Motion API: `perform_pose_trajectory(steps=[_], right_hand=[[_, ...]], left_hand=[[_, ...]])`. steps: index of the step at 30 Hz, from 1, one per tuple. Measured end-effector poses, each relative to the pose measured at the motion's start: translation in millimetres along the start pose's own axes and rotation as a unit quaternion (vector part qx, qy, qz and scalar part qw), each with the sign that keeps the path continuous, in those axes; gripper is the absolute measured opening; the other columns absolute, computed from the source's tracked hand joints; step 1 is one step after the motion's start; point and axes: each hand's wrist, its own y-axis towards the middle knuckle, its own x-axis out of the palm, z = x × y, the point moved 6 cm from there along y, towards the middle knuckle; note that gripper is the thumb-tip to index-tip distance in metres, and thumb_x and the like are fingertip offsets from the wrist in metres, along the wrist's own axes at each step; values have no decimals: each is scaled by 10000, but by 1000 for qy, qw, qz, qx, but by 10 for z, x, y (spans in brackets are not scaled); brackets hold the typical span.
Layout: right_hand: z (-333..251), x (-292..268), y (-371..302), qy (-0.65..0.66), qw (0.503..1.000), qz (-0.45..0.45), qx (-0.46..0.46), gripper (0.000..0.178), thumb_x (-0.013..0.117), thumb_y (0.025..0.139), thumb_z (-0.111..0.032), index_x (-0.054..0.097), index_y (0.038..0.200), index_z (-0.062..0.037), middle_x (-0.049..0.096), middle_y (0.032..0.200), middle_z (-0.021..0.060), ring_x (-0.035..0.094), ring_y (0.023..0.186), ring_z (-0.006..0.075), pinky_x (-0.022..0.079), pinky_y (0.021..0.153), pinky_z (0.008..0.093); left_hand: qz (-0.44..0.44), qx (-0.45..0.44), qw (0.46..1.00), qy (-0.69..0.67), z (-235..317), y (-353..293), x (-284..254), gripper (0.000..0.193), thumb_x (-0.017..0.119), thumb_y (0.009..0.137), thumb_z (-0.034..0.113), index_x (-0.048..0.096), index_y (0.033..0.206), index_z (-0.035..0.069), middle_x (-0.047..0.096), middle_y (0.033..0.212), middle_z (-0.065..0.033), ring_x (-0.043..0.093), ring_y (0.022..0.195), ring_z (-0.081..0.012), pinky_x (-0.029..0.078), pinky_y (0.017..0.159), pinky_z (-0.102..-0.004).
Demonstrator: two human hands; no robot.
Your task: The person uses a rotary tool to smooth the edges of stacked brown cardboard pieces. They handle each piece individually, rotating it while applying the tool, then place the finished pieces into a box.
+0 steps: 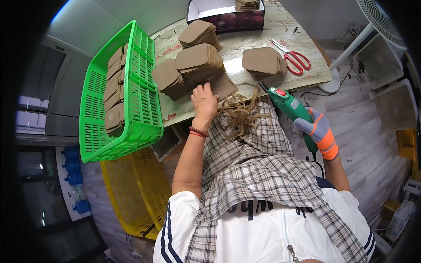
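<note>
Pale tabletop [233, 59] ahead: my right hand [316, 131] is closed round a green power tool [285, 105]; my left hand [205, 101], half-curled beside a flat brown piece [226, 87], pinches unclearly; stacks [198, 58] beyond seem done.

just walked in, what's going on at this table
A person's right hand, in a grey and orange glove, holds a green handheld power tool. The bare left hand is at a flat brown piece near the edge of the pale table, beside stacks of rounded brown pieces. Tangled brown strips lie on the plaid apron; more brown stacks sit in the green plastic basket.
</note>
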Motion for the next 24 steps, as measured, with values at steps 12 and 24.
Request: perform_pose_trajectory(steps=[12, 24], right_hand=[[-12, 194, 54, -7, 1000, -8, 6, 421, 756, 753, -250, 594, 1040, 12, 584, 757, -6, 501, 635, 32, 417, 559, 198], [-455, 477, 106, -62, 996, 20, -66, 369, 734, 777, -224, 599, 1030, 8, 601, 783, -7, 493, 663, 37, 426, 592, 200]], left_hand=[[34, -236, 731, -640, -325, -346, 9, 341, 723, 740, 2, 527, 1019, 8, 582, 1024, -74, 580, 901, -190, 494, 783, -317], [141, -234, 274, -922, 601, 110, -415, 399, 592, 840, -57, 480, 1213, 32, 558, 1190, -99, 532, 1116, -259, 439, 1004, -428]])
